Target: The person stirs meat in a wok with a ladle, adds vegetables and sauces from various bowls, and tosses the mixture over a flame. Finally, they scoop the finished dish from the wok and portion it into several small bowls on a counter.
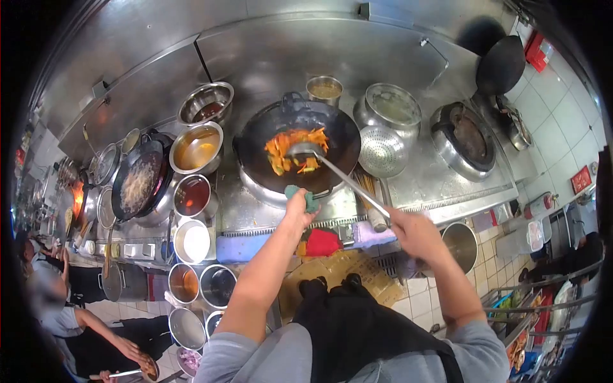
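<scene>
A large dark wok [255, 137] sits on the burner in front of me, with orange and yellow sliced food [278, 150] in it. My left hand [300, 209] is closed around a green cloth [311, 202] at the wok's near rim. In my right hand [416, 235] is the long handle of a metal ladle [348, 179]. Its bowl lies among the food in the wok. Beside the wok, on the right, rests a perforated skimmer [383, 152].
Metal bowls with liquids [196, 148] and pots [193, 195] stand at the left. Further left, a second wok [139, 180] holds pale bubbling contents. A covered burner [471, 137] is at the right. Another person [118, 341] holds a ladle at lower left.
</scene>
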Tool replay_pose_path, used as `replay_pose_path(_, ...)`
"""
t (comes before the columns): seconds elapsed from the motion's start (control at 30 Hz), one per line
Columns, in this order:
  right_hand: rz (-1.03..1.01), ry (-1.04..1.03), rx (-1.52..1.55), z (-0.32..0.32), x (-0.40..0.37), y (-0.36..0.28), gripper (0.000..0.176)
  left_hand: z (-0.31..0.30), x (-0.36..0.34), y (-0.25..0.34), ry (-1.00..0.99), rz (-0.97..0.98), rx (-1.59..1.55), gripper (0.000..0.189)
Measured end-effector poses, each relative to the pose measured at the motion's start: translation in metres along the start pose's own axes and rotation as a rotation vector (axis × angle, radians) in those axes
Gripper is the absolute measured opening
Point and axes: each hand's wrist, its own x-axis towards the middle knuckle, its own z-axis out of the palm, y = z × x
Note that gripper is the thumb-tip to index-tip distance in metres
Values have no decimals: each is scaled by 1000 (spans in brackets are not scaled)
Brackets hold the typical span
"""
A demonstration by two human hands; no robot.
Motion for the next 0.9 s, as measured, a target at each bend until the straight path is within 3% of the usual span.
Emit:
replay_pose_path(0.2, 127, 53, 78, 80, -49, 18, 47, -3, 37, 15, 38, 34, 1, 10)
replay_pose_path(0.27, 78, 43, 55, 149, -54, 60, 46, -15, 37, 15, -89, -43, -41, 28)
replay_pose_path(0.33, 273, -133, 206, 168, -52, 62, 40, -27, 14, 15, -214, -185, -159, 52)
replay_pose_path(0.37, 245, -113, 271, 191, -53, 76, 37, -41, 6, 11, -354, -276, -144, 49)
replay_pose_path(0.43, 185, -110, 403, 209, -48, 93, 29, -82, 0, -25, -435, -242, 8, 37)
replay_pose_path(0.53, 226, -154, 372, 213, -39, 112, 28, -140, -28, -91, -311, -201, 397, 40)
replay_pose_path(0.6, 204, -162, 405, 208, -34, 122, 28, -168, -49, -133, -58, -154, 668, 47)
replay_pose_path(0.7, 155, -215, 447, 200, -28, 130, 30, -222, -69, -193, 144, -43, 1026, 48)
replay_pose_path(0.9, 35, -369, 512, 199, -14, 154, 34, -276, -107, -240, 299, -37, 1281, 49)
